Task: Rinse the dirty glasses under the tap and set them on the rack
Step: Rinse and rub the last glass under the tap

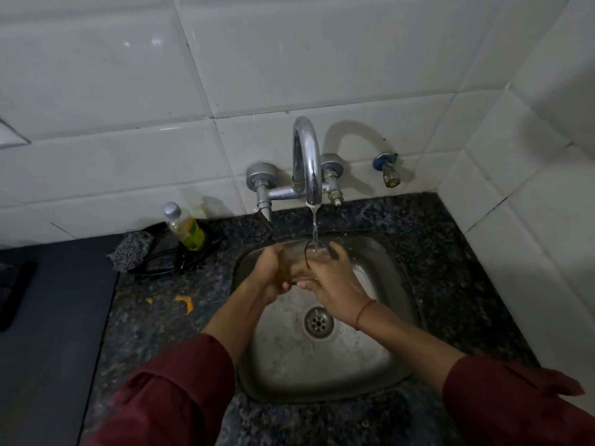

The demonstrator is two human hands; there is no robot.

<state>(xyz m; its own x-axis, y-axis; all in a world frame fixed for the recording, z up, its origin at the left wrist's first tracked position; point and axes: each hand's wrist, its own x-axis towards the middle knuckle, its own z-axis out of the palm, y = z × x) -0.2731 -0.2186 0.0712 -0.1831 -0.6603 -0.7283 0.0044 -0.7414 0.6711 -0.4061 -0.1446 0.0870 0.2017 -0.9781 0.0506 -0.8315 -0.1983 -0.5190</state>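
Glass (297,254) directly below the tap (307,162), mouth tilted up into the stream, base toward the person; left hand (272,272) fingers clamp its side, right hand (335,284) fingers curl over its rim.

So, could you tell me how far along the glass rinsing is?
Done: nothing visibly; no rinsed glass or rack is in view. In hand: the left hand and right hand grip a clear drinking glass under water running from the curved chrome tap, above the square steel sink. Left: finishing this rinse and setting it on the rack; other glasses are not visible.
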